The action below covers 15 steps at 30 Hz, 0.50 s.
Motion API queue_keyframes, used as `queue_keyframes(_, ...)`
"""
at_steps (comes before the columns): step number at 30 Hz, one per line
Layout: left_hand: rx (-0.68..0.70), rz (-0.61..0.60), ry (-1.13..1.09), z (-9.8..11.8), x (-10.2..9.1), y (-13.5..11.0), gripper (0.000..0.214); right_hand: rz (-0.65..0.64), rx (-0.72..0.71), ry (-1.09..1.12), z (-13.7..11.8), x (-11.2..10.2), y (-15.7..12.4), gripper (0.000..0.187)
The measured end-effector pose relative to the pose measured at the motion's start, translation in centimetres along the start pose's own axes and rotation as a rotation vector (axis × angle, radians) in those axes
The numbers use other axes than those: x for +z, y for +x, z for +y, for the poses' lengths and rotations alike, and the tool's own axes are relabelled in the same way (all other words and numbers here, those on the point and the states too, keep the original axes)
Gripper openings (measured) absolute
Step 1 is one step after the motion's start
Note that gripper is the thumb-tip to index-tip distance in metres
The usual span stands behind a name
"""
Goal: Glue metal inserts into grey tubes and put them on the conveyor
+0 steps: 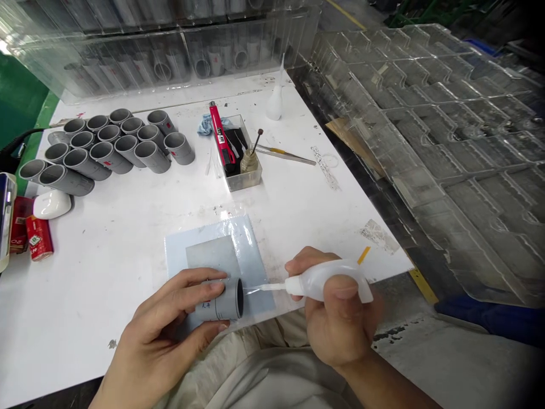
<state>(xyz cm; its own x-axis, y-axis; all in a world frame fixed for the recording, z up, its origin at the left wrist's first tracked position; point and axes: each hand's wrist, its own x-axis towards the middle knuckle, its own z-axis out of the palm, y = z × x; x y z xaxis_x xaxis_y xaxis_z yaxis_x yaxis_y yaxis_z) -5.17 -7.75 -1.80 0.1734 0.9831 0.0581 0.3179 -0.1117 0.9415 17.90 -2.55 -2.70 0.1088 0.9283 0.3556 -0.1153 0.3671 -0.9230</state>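
Observation:
Near the table's front edge, my left hand (170,324) grips a grey cylinder (227,300) lying on its side, its open end facing right. My right hand (340,318) is closed around a white squeeze bottle (323,279) with a long thin nozzle. The nozzle points left, its fine tip close to the cylinder's rim; whether they touch I cannot tell. Beneath the cylinder lie a light blue sheet (251,238) and a smaller grey sheet (213,253).
Several grey cylinders (114,136) stand grouped at the back left. A clear box (244,180) holds a red utility knife (219,133) and a small jar; tweezers (293,156) lie beside it. Another squeeze bottle (275,105) stands behind. Clear trays (426,113) are stacked to the right.

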Motion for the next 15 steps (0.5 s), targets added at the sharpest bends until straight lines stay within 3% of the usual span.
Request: queue_keyframes(15, 0.02, -0.031, -0.004, -0.16, -0.23, -0.07, 0.046, -0.035, -0.126, -0.098, 1.04, -0.34, -0.79, 0.027)
